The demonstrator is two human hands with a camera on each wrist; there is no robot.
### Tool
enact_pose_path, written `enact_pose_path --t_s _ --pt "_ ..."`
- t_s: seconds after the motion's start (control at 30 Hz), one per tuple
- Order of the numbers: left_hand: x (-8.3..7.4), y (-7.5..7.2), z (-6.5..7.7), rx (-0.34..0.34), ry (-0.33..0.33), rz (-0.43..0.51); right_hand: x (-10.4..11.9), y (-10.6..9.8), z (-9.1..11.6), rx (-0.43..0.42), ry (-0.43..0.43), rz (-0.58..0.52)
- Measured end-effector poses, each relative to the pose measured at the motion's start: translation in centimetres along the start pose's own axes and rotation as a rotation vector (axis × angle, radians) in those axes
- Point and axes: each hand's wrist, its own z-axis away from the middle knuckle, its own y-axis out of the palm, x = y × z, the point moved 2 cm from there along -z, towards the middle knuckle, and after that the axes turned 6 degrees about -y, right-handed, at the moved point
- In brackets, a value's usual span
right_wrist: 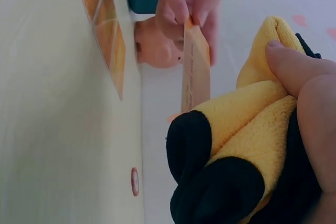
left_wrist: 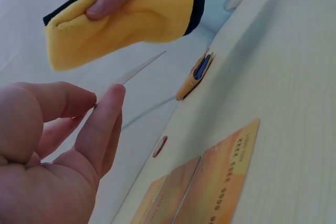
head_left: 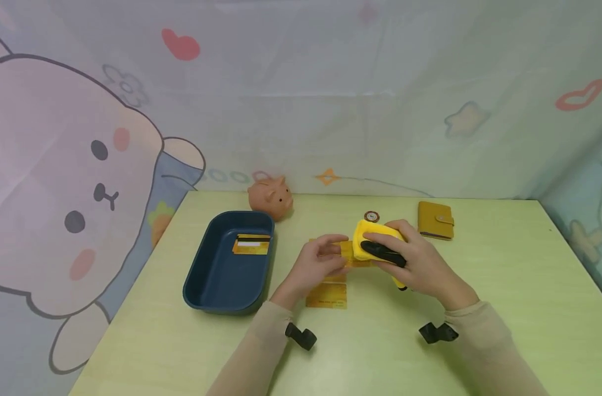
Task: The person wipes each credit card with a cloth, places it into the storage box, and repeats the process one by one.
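Thumb and fingers of my left hand pinch a gold bank card by one end, held up above the table. A folded yellow cloth with black edging is gripped in my right hand, with the thumb pressing on its fold. In the head view the cloth overlaps the card's far end; the left wrist view has the cloth just beyond the card's tip, and contact is unclear. Below the hands, more gold cards lie in a column on the table, partly hidden by the left hand.
Left of the hands stands a dark blue tray with a gold card inside. Behind it sits a pink piggy bank. A round chip and a mustard wallet lie toward the table's back edge, before a printed curtain.
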Motion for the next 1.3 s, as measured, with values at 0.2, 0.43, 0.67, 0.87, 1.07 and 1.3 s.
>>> enact_pose_path --t_s 0.2,0.43,0.67,0.87,1.07,1.3 --pt "-0.2 0.3 0.3 0.03 0.012 -0.014 0.7 1.3 -0.3 0.009 -0.043 -0.018" --pt "-0.5 0.4 0.4 0.088 0.035 -0.014 1.0 1.8 -0.4 0.022 -0.049 0.023" --pt "-1.0 0.7 0.7 0.132 0.062 0.029 1.4 1.9 -0.2 0.025 -0.045 0.062" --pt "-2.2 0.6 1.3 0.077 0.121 0.05 1.6 1.3 -0.6 0.022 -0.047 0.098" --pt "-2.7 0.4 1.6 0.033 0.138 0.06 1.3 0.7 -0.6 0.01 -0.058 0.096" --pt "-3.0 0.1 1.9 0.02 0.139 0.109 0.6 0.3 -0.2 0.003 -0.053 0.08"
